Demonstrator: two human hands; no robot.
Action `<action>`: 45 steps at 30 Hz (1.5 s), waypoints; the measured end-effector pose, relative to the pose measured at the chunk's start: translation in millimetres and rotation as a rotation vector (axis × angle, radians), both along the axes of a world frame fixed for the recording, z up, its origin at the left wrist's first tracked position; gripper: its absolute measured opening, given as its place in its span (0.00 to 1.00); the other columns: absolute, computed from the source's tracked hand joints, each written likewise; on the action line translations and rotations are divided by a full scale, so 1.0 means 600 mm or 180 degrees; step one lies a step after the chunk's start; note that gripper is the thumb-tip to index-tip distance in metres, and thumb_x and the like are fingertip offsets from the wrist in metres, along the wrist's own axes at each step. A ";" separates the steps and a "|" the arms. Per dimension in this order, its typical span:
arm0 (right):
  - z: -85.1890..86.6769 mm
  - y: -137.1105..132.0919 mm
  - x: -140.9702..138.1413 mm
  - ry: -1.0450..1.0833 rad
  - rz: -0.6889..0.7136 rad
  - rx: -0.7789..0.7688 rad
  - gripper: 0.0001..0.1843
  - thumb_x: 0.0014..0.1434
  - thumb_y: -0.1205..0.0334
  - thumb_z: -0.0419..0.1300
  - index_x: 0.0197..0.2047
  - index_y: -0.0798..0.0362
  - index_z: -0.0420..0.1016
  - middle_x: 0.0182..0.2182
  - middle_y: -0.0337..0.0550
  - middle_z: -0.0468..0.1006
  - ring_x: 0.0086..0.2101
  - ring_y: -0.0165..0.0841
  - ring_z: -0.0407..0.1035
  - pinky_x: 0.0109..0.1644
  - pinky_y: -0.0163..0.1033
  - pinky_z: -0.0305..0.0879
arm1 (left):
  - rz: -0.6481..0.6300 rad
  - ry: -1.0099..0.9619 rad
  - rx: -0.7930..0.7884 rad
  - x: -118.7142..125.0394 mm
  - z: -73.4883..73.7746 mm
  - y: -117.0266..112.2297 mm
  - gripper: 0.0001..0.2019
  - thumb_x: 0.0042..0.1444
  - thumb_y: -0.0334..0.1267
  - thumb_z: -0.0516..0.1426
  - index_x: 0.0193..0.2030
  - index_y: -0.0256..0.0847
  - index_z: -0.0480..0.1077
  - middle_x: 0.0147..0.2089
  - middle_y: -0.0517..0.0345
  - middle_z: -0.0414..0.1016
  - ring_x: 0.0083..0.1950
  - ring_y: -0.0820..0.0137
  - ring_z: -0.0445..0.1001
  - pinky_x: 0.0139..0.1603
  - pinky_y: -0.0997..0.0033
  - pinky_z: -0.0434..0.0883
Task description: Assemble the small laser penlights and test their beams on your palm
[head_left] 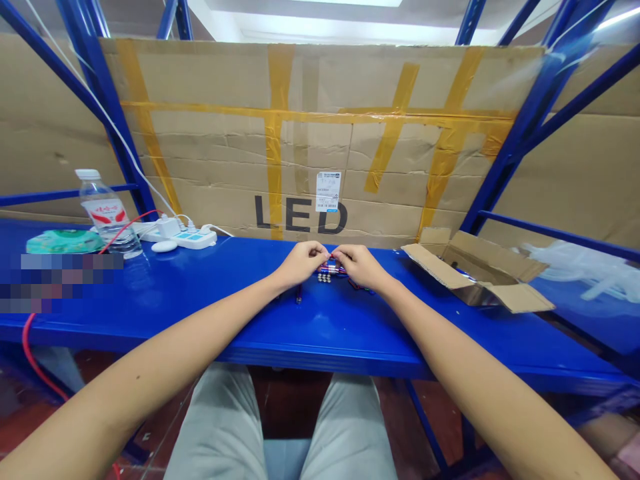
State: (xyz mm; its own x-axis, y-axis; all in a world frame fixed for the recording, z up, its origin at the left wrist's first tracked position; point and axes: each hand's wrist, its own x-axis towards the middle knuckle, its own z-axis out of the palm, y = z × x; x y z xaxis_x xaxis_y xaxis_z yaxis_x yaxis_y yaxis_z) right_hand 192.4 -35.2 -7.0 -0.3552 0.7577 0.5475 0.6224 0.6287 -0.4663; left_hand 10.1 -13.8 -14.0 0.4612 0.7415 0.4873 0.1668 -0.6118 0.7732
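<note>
My left hand (303, 264) and my right hand (361, 265) meet over the middle of the blue table, fingers pinched close together. A small bit of red shows between the fingertips; its kind is too small to make out. Just beneath lies a blue, red and silver bundle (331, 268), partly covered by the fingers. In front of it sit several small silver metal pieces (325, 278) in a cluster. Dark, coloured wire-like strands (357, 285) lie under my right hand. A thin dark rod-shaped piece (299, 295) rests below my left hand.
An open cardboard box (480, 267) stands at the right, with clear plastic (590, 270) beyond it. On the left are a water bottle (107, 213), a green packet (63, 241) and a white power strip (193, 237) with cables. A taped cardboard sheet (220, 173) stands behind the table.
</note>
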 end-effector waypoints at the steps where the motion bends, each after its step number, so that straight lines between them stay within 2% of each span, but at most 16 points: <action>1: -0.001 0.001 0.000 -0.0005 -0.0003 -0.0122 0.15 0.62 0.61 0.50 0.26 0.55 0.70 0.22 0.41 0.72 0.26 0.32 0.63 0.33 0.38 0.56 | 0.0018 0.0034 0.0055 0.000 -0.001 0.000 0.08 0.56 0.39 0.55 0.33 0.35 0.70 0.25 0.60 0.70 0.27 0.73 0.68 0.30 0.73 0.65; 3: -0.003 0.002 0.000 0.0072 0.0065 -0.0408 0.17 0.63 0.59 0.48 0.24 0.54 0.67 0.20 0.39 0.68 0.24 0.31 0.61 0.31 0.38 0.55 | 0.0063 0.0124 0.0196 -0.001 -0.002 0.002 0.08 0.56 0.38 0.55 0.34 0.35 0.70 0.27 0.59 0.71 0.29 0.73 0.69 0.32 0.73 0.65; 5: -0.005 0.003 -0.002 0.0278 0.0203 -0.0518 0.14 0.61 0.56 0.51 0.29 0.54 0.68 0.24 0.38 0.69 0.26 0.31 0.61 0.32 0.37 0.57 | 0.0099 0.0185 0.0319 -0.002 -0.002 0.002 0.07 0.56 0.38 0.55 0.34 0.35 0.70 0.29 0.58 0.72 0.31 0.72 0.69 0.33 0.72 0.65; 7: -0.008 0.002 -0.004 0.0494 0.0277 -0.0361 0.10 0.56 0.56 0.58 0.36 0.54 0.67 0.30 0.39 0.71 0.30 0.31 0.64 0.34 0.37 0.60 | 0.0089 0.0171 0.0341 -0.004 0.000 0.003 0.07 0.56 0.38 0.55 0.34 0.35 0.70 0.29 0.59 0.72 0.31 0.73 0.68 0.33 0.72 0.64; 9: -0.011 0.001 -0.005 0.0601 0.0244 -0.0142 0.13 0.51 0.60 0.62 0.38 0.52 0.65 0.33 0.39 0.71 0.32 0.32 0.65 0.36 0.37 0.61 | 0.0057 0.0117 0.0292 -0.005 0.003 0.003 0.07 0.56 0.38 0.56 0.33 0.36 0.70 0.28 0.59 0.72 0.30 0.73 0.68 0.33 0.73 0.64; 11: -0.011 0.001 -0.003 0.0580 0.0175 -0.0021 0.10 0.51 0.62 0.61 0.35 0.52 0.64 0.31 0.39 0.70 0.31 0.32 0.64 0.35 0.37 0.61 | 0.0035 0.0097 0.0252 -0.006 0.006 0.002 0.07 0.56 0.38 0.56 0.33 0.36 0.69 0.27 0.60 0.71 0.29 0.73 0.67 0.32 0.73 0.64; 14: -0.009 0.001 0.000 0.0490 0.0147 0.0073 0.06 0.55 0.61 0.60 0.32 0.53 0.67 0.28 0.39 0.71 0.30 0.32 0.64 0.35 0.38 0.60 | 0.0019 0.0105 0.0276 -0.006 0.007 0.001 0.08 0.56 0.38 0.55 0.33 0.36 0.69 0.27 0.60 0.70 0.29 0.73 0.67 0.32 0.73 0.63; 20: -0.003 -0.001 -0.002 -0.0021 0.0201 0.0192 0.14 0.63 0.62 0.50 0.29 0.54 0.72 0.28 0.43 0.74 0.31 0.34 0.66 0.37 0.40 0.59 | 0.0186 0.0273 0.0492 -0.007 0.006 0.001 0.07 0.57 0.38 0.55 0.34 0.36 0.70 0.27 0.60 0.71 0.29 0.73 0.66 0.31 0.73 0.62; 23: -0.007 0.000 -0.006 0.0122 0.0163 0.0194 0.06 0.59 0.61 0.56 0.34 0.53 0.72 0.33 0.44 0.74 0.35 0.35 0.67 0.39 0.40 0.61 | 0.0249 0.0318 0.0583 -0.008 0.006 0.002 0.07 0.57 0.38 0.55 0.34 0.36 0.71 0.29 0.59 0.71 0.30 0.73 0.66 0.32 0.73 0.62; 25: -0.010 0.002 -0.007 0.0302 0.0114 0.0165 0.08 0.53 0.62 0.61 0.37 0.53 0.70 0.34 0.43 0.72 0.34 0.34 0.66 0.38 0.39 0.62 | 0.0202 0.0271 0.0552 -0.009 0.007 0.002 0.08 0.57 0.38 0.55 0.34 0.36 0.70 0.30 0.59 0.72 0.31 0.72 0.67 0.33 0.72 0.62; 28: -0.012 0.004 -0.004 0.0553 0.0136 0.0009 0.07 0.51 0.65 0.60 0.35 0.53 0.67 0.30 0.40 0.72 0.31 0.32 0.65 0.36 0.38 0.62 | 0.0145 0.0281 0.0550 -0.010 0.011 0.000 0.07 0.57 0.38 0.55 0.35 0.36 0.70 0.29 0.59 0.71 0.31 0.72 0.66 0.33 0.72 0.62; 31: -0.009 0.004 0.001 0.0666 0.0259 -0.0187 0.05 0.53 0.62 0.60 0.32 0.54 0.69 0.29 0.40 0.73 0.31 0.32 0.66 0.36 0.39 0.62 | 0.0157 0.0381 0.0603 -0.012 0.014 -0.003 0.07 0.57 0.38 0.54 0.35 0.36 0.71 0.28 0.60 0.71 0.30 0.73 0.65 0.33 0.72 0.62; 38: 0.000 0.001 0.004 0.0349 0.0297 -0.0353 0.09 0.55 0.60 0.57 0.33 0.55 0.75 0.24 0.39 0.73 0.26 0.31 0.63 0.31 0.37 0.59 | 0.0235 0.0623 0.0697 -0.013 0.012 -0.007 0.07 0.57 0.38 0.54 0.35 0.37 0.71 0.26 0.62 0.68 0.28 0.73 0.63 0.30 0.72 0.59; 45: 0.004 -0.003 0.007 0.0392 0.0459 -0.0992 0.12 0.56 0.57 0.55 0.31 0.56 0.74 0.17 0.35 0.68 0.20 0.29 0.61 0.28 0.36 0.57 | 0.0225 0.0724 0.0751 -0.012 0.009 -0.004 0.07 0.57 0.37 0.54 0.36 0.37 0.71 0.28 0.60 0.70 0.29 0.73 0.64 0.31 0.72 0.60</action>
